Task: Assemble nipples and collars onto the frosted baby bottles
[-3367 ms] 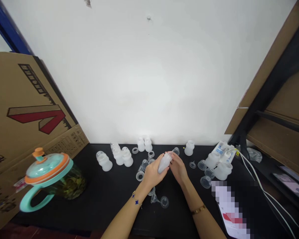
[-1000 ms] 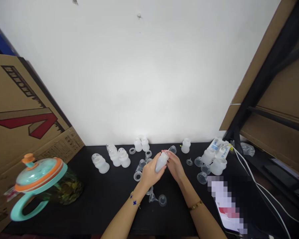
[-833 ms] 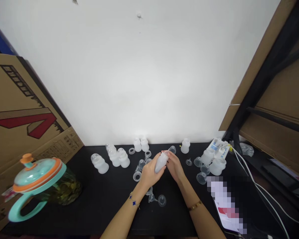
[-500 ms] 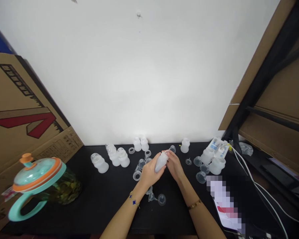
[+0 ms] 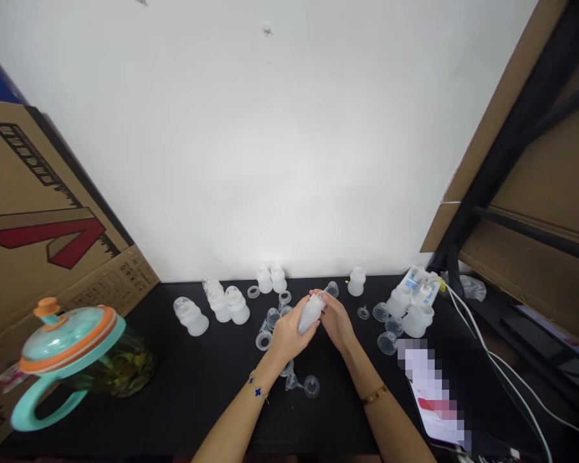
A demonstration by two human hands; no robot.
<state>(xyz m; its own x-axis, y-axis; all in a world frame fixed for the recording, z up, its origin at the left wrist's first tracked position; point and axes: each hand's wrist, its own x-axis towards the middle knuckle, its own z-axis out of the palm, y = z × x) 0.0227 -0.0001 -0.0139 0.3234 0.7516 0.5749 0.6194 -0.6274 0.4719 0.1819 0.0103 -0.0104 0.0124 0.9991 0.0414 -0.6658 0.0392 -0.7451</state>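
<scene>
A small white baby bottle (image 5: 311,315) is tilted over the middle of the table. My left hand (image 5: 289,334) is wrapped round its body. At its upper end, the fingers of my right hand (image 5: 336,320) are closed about the neck; the part under them is mostly hidden. Just behind my fingers lies a clear dome cap (image 5: 332,289). Close to my left hand are a white collar ring (image 5: 264,341) and clear caps (image 5: 273,317). In front of my wrists lie a clear silicone nipple (image 5: 293,382) and a round clear piece (image 5: 311,386).
Capped bottles (image 5: 192,317) stand at left, open bottles (image 5: 264,280) by the wall (image 5: 289,161). More bottles (image 5: 417,319) and domes (image 5: 387,343) sit right, near a power strip (image 5: 422,286) with white cables. A teapot (image 5: 77,360), cardboard box (image 5: 38,206) and phone (image 5: 434,411) flank the table.
Both hands stay on the bottle, with only a slight shift of the fingers at its top. The whole view has moved a little.
</scene>
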